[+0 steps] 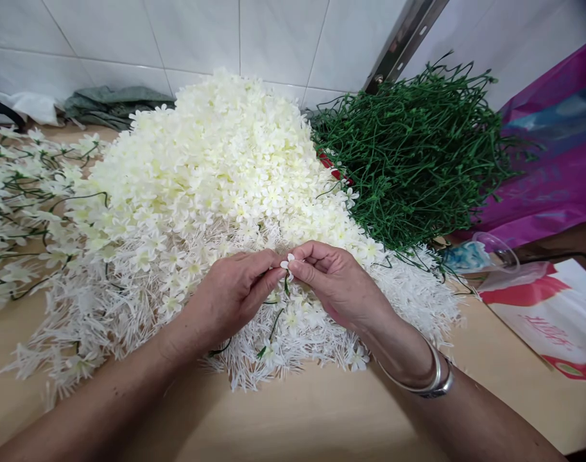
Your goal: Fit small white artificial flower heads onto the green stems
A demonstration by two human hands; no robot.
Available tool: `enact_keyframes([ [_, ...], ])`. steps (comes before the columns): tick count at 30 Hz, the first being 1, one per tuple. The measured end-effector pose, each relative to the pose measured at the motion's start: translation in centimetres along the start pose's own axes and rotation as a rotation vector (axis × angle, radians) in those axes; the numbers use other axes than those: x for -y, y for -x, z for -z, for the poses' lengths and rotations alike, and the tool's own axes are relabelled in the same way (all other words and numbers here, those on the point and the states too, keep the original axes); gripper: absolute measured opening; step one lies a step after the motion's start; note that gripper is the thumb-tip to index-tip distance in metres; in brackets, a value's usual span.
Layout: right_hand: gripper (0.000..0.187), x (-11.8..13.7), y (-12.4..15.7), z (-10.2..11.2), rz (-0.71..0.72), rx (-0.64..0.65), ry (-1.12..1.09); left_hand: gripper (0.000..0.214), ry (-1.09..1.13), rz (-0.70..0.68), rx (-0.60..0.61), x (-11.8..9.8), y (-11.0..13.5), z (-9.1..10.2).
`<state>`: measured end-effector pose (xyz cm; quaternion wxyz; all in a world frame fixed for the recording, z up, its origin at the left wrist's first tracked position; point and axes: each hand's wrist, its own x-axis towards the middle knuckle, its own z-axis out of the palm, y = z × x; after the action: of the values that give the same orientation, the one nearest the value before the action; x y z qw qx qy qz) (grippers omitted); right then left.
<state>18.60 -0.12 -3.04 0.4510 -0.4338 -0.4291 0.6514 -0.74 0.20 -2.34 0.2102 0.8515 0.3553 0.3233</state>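
Observation:
My left hand (239,282) and my right hand (336,279) meet at the front of a white flower heap, thumbs and forefingers pinched. Between the fingertips is a small white artificial flower (287,264), and a short green stem (286,284) shows just under it. Fingers partly cover the flower, so its exact join with the stem is hidden. Beneath both hands lie white spiky plastic sprigs (258,359), with a few loose blossoms and green stems among them. Behind rises the big pile of cream-white artificial flower heads (225,147).
A tangled mound of green plastic stems (413,154) stands at the back right. Finished-looking stemmed flowers (18,218) spread at the left. On the right are a clear plastic cup (495,253), a red-and-white paper bag (543,314) and a purple bag (552,186). White tiles form the back wall.

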Motion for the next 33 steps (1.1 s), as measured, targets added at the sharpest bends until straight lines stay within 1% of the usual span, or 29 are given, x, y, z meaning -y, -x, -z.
enact_keyframes([
  [5,0.036,-0.4,-0.2,0.0,-0.028,0.022,-0.052,0.023,0.009,0.026,-0.018,0.0,0.0,-0.4],
  [11,0.037,-0.1,-0.4,0.3,-0.091,0.039,-0.124,0.017,0.052,0.045,-0.024,-0.1,-0.2,-0.3],
  [19,0.04,0.2,-0.4,0.1,-0.064,0.071,-0.084,0.015,0.053,0.026,-0.05,-0.5,-0.2,-0.2],
  [22,0.041,1.3,-0.1,0.3,-0.021,0.092,-0.08,0.013,0.112,0.093,-0.075,-1.0,-0.3,-0.1],
  [24,0.042,2.3,0.2,0.8,0.075,0.081,-0.052,0.012,0.167,0.18,-0.157,-1.1,-0.4,0.1],
  [26,0.036,3.3,0.3,1.5,0.238,-0.02,0.043,0.007,0.219,0.264,-0.318,-0.9,-0.6,0.6],
  [28,0.023,4.0,0.3,2.3,0.392,-0.136,0.214,0.01,0.258,0.333,-0.487,-0.6,-0.8,1.1],
  [30,0.014,4.3,0.4,2.8,0.476,-0.183,0.446,0.019,0.3,0.391,-0.589,-0.2,-1.1,1.7],
  [31,0.013,4.3,0.5,3.0,0.501,-0.178,0.571,0.026,0.312,0.413,-0.613,-0.1,-1.3,2.0],
  [33,0.014,4.1,0.7,3.1,0.54,-0.132,0.798,0.047,0.318,0.431,-0.637,-0.1,-1.5,2.4],
])
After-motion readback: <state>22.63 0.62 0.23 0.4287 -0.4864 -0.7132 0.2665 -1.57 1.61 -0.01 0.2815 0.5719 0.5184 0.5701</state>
